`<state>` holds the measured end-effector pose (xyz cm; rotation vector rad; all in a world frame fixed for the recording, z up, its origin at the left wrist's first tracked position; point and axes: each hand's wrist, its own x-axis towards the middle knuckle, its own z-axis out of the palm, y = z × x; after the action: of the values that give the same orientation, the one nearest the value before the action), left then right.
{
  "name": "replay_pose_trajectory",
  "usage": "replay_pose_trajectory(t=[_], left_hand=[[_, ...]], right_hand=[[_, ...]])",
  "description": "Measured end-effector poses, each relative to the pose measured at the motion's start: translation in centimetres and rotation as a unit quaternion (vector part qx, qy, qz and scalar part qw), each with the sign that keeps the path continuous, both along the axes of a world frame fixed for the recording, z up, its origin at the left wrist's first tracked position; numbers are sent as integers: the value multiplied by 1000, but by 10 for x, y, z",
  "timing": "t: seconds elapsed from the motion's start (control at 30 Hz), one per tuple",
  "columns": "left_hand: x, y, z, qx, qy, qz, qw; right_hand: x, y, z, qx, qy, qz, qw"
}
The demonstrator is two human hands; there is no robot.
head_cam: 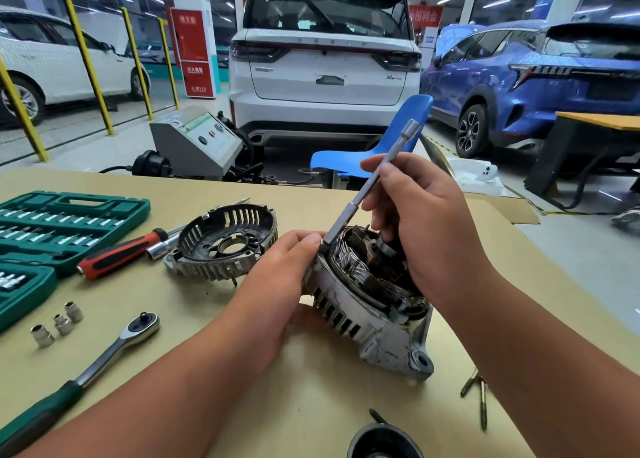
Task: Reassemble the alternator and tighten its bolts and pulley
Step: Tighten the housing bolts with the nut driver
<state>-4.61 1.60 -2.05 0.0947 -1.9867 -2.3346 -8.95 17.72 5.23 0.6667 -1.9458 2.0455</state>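
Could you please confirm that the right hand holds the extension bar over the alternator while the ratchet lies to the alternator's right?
Not quite: the head view shows the ratchet lying left of the alternator; the right hand does hold the extension bar over it.

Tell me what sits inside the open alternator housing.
Inside the alternator housing, silvery stator windings ring a dark, rusty rotor. The right hand, gripping the extension bar, covers the far side; the left hand holds the rim.

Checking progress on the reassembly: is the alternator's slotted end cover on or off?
Off. The end cover lies on the table left of the alternator body, whose windings are exposed.
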Motion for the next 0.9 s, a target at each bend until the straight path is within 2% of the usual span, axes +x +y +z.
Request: replay_pose_trajectory(t=[0.9], left_hand=[[2, 1, 4, -6, -11, -1, 1000]], right_hand=[[0, 0, -1, 18, 12, -5, 1000]])
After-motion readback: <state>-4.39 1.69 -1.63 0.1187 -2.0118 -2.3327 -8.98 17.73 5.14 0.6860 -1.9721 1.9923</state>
